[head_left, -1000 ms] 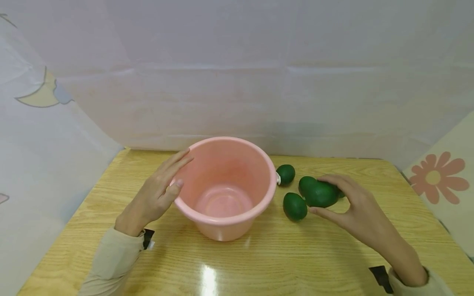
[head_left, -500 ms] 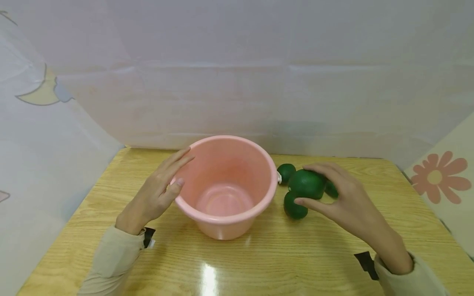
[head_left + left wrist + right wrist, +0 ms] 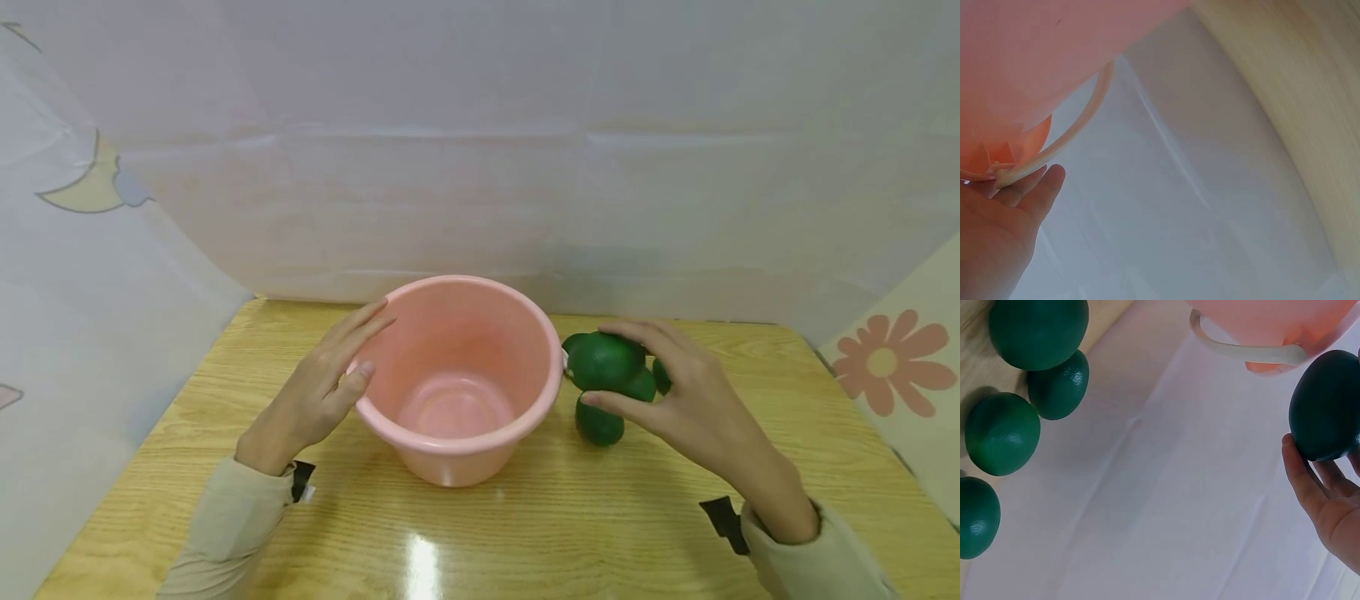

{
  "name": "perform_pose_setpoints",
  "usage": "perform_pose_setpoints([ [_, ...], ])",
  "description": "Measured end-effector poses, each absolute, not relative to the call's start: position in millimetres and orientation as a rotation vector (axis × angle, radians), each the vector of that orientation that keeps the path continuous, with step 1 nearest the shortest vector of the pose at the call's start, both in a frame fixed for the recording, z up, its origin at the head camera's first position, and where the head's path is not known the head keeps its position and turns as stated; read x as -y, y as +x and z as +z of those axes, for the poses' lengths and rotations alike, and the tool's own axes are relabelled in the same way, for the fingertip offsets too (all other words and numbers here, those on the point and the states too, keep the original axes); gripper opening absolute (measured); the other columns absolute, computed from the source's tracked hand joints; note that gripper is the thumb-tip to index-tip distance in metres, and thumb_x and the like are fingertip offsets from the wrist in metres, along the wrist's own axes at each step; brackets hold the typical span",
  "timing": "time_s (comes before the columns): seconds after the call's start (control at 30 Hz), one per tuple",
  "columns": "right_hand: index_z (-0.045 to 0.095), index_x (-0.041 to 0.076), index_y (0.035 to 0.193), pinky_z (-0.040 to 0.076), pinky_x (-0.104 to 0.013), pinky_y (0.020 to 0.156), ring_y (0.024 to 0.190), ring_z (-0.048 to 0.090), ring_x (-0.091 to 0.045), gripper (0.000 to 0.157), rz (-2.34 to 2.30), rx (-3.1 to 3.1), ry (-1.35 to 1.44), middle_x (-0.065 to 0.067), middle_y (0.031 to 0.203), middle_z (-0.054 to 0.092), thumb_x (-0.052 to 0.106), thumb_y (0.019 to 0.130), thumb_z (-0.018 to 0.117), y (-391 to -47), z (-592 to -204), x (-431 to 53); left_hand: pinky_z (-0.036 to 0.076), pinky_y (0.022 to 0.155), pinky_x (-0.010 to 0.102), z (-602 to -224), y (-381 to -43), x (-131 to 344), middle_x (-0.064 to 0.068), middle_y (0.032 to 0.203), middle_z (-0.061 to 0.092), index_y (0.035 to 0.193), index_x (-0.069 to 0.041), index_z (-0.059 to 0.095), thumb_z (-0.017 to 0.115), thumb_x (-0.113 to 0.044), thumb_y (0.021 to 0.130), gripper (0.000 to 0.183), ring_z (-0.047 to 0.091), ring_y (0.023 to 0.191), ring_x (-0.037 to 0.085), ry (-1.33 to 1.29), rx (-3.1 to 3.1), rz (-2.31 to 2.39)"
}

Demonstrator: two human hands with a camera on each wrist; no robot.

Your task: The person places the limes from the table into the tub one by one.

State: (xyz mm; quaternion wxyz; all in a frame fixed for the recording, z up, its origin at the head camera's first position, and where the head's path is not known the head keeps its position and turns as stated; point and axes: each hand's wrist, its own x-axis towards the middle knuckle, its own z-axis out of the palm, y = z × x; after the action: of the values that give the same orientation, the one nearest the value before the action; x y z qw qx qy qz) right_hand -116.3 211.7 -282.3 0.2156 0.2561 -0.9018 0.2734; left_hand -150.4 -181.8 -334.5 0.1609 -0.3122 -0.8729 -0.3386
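Note:
My right hand (image 3: 693,392) holds a dark green, egg-shaped fruit (image 3: 603,361), avocado-like, between thumb and fingers. It is raised beside the right rim of a pink plastic bucket (image 3: 457,467). The right wrist view shows the held fruit (image 3: 1322,406) near the bucket's white handle (image 3: 1250,351). At the bucket's left rim, my left hand (image 3: 311,400) rests with fairly straight fingers. In the left wrist view its fingers (image 3: 1044,194) touch the rim close to the handle's hinge. The bucket's visible inside holds nothing.
Several more green fruits lie on the wooden table right of the bucket, one (image 3: 600,421) in front and another (image 3: 662,377) partly behind the right hand. A pale cloth wall (image 3: 480,208) stands behind the table (image 3: 360,533).
My right hand has lifted the fruit and carried it left, over the other fruits and up to the bucket's right rim. The left hand and the bucket stay where they were.

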Motion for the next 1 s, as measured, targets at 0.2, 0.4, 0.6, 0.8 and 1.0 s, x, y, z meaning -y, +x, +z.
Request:
perform_pose_setpoints([
  [0.2,0.063,0.019,0.129,0.051,-0.018,0.079,0.106,0.062,-0.014,0.070,0.756,2.493,0.727,0.001,0.126,0.064,0.023,0.066,0.093,-117.5,-279.2,-207.0,0.030,0.113,0.063,-334.3,-149.9,180.9,0.005,0.163,0.030,0.151,-0.014,0.043,0.043,-0.021,0.100,0.052,0.027,0.150,0.029,-0.883,2.494,-0.981],
  [0.4,0.063,0.018,0.129,0.048,-0.014,0.082,0.107,0.060,-0.012,0.070,0.780,2.478,0.745,0.002,0.125,0.063,0.021,0.066,0.092,-118.8,-276.2,-202.1,0.031,0.113,0.063,-334.2,-150.0,181.2,0.005,0.163,0.030,0.151,-0.013,0.043,0.043,-0.021,0.099,0.052,0.028,0.150,0.028,-0.888,2.491,-0.982],
  [0.6,0.062,0.020,0.131,0.050,-0.018,0.084,0.109,0.062,-0.013,0.072,0.794,2.475,0.774,0.002,0.126,0.063,0.023,0.066,0.093,-121.1,-272.9,-194.9,0.030,0.113,0.063,-334.4,-149.4,181.4,0.004,0.163,0.030,0.151,-0.014,0.043,0.043,-0.020,0.099,0.052,0.027,0.150,0.027,-0.879,2.492,-0.989],
  [0.8,0.063,0.019,0.129,0.051,-0.016,0.084,0.109,0.062,-0.013,0.071,0.830,2.445,0.828,0.001,0.126,0.063,0.024,0.065,0.093,-125.0,-271.0,-187.5,0.030,0.112,0.063,-333.3,-148.8,180.8,0.005,0.163,0.031,0.150,-0.014,0.044,0.043,-0.021,0.099,0.051,0.027,0.150,0.028,-0.885,2.487,-0.990],
  [1.0,0.063,0.016,0.129,0.050,-0.015,0.085,0.111,0.062,-0.014,0.071,0.847,2.409,0.895,0.000,0.127,0.063,0.024,0.065,0.093,-129.3,-271.3,-180.8,0.031,0.113,0.061,-333.2,-149.5,181.3,0.007,0.163,0.030,0.150,-0.012,0.044,0.044,-0.021,0.100,0.051,0.028,0.150,0.029,-0.904,2.485,-0.960],
])
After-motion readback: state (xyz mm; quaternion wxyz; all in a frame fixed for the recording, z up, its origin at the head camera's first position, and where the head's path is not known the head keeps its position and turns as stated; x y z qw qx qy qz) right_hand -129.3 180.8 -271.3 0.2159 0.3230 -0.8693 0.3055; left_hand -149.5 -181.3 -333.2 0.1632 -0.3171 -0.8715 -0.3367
